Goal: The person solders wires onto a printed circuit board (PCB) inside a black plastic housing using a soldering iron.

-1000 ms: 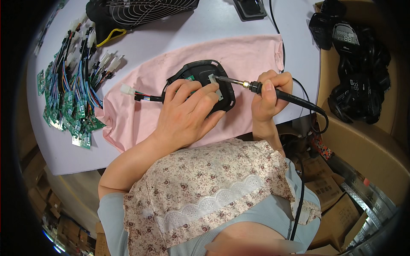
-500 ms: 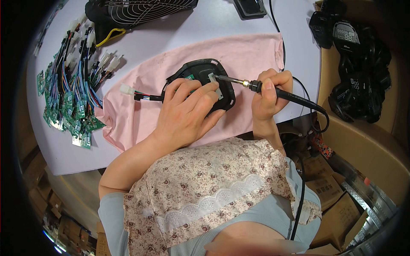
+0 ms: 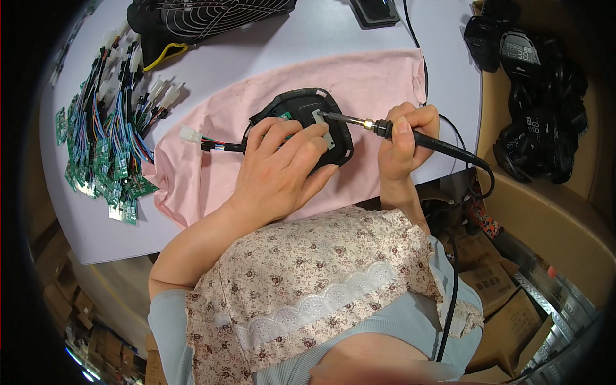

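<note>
At frame centre the left hand [image 3: 282, 168] pressed fingers flat on the black housing [image 3: 307, 119], steadying it, while the right hand [image 3: 405, 141] gripped the soldering iron [image 3: 410, 136], tip on its board

A cloth [image 3: 359, 83] lies on the table [image 3: 269, 45]. The housing [image 3: 308, 112] sits on the cloth, under the left hand [image 3: 282, 170]. Right of it, the right hand [image 3: 404, 138] holds the iron [image 3: 398, 131], tip on the housing. Boards [image 3: 102, 147] lie at the left, a fan [image 3: 205, 16] behind, a box [image 3: 545, 212] of units [image 3: 539, 102] at the right.
</note>
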The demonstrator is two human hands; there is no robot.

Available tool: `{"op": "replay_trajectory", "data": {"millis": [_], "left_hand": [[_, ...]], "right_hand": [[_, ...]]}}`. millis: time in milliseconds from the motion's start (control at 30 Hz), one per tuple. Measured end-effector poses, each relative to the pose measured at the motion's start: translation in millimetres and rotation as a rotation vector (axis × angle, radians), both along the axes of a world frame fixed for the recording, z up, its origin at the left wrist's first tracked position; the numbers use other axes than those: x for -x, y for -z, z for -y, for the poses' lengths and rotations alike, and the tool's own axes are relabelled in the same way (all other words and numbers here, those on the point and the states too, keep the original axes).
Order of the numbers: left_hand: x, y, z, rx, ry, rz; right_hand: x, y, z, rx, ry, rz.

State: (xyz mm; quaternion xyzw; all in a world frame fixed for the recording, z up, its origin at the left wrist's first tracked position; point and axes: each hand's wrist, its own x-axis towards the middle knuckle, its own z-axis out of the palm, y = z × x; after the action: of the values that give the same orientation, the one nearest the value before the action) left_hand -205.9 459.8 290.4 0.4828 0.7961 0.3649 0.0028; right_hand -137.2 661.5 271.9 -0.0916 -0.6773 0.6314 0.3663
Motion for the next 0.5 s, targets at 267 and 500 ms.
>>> {"op": "replay_trajectory", "data": {"millis": [267,500], "left_hand": [[-0.7,-2.0,0.8,-0.016,0.012,-0.002],[0.1,-2.2,-1.6,-0.05,0.025,0.019]], "right_hand": [[-1.4,-1.0,4.4,-0.046,0.085,0.0],[-26.1,-9.8,9.2,0.092,0.218,-0.072]]}}
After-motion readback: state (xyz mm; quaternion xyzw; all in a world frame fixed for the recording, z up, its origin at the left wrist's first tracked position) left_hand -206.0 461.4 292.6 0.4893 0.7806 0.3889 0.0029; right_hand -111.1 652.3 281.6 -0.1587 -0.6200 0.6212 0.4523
